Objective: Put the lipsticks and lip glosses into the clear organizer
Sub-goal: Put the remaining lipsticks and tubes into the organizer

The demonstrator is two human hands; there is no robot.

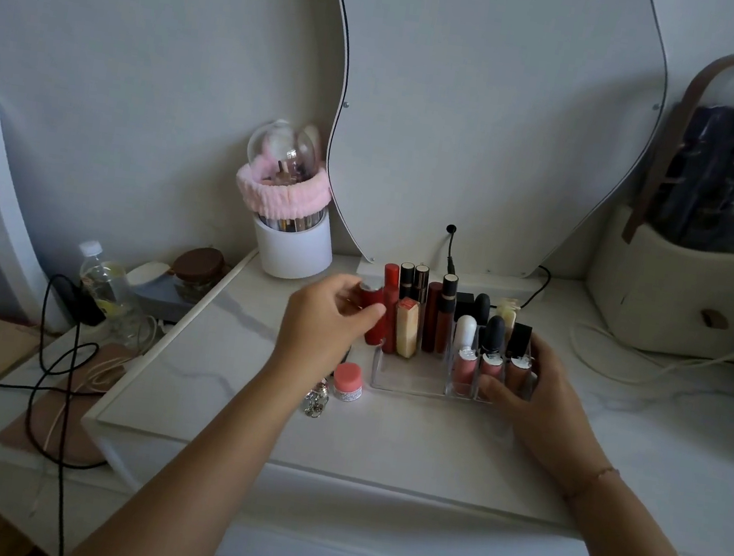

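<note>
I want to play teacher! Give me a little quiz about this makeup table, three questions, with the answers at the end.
1. True or false: the right hand holds the right end of the clear organizer.
2. What do the fingers of the left hand pinch? A) a red tube B) a water bottle C) a brush
3. Fill the blank: the small pink jar stands ___ the organizer (inside or outside).
Key: 1 true; 2 A; 3 outside.
</note>
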